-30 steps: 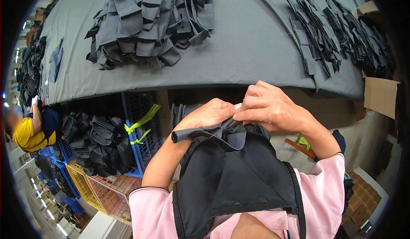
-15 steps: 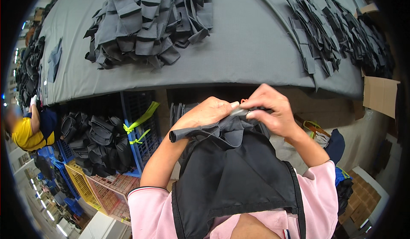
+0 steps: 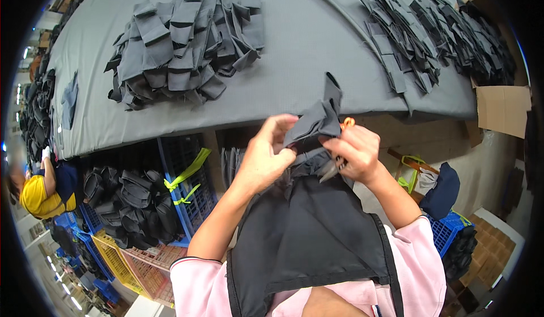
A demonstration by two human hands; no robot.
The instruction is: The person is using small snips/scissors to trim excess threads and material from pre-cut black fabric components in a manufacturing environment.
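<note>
In front of my chest, at the table's near edge, my left hand (image 3: pixel 262 157) is closed on a folded dark grey fabric piece (image 3: pixel 313 125). One narrow end of the cloth sticks up toward the table. My right hand (image 3: pixel 358 151) is closed around a small pair of scissors (image 3: pixel 347 123); its orange handle shows above the fingers and a metal blade points down below them. The fingertips of that hand also touch the right side of the cloth. A black apron (image 3: pixel 311 237) hangs down just below both hands.
The grey-covered table (image 3: pixel 306 62) bears a heap of grey fabric pieces (image 3: pixel 181 45) on the left and stacked strips (image 3: pixel 402 39) on the right. Beneath stand crates with black items (image 3: pixel 133 186). A cardboard box (image 3: pixel 503 110) is at right, a person in yellow (image 3: pixel 42 195) at far left.
The fabric piece has been turned and gathered, its end now pointing up. My left hand has moved slightly left and lower, and the scissors in my right hand have come into clearer view.
</note>
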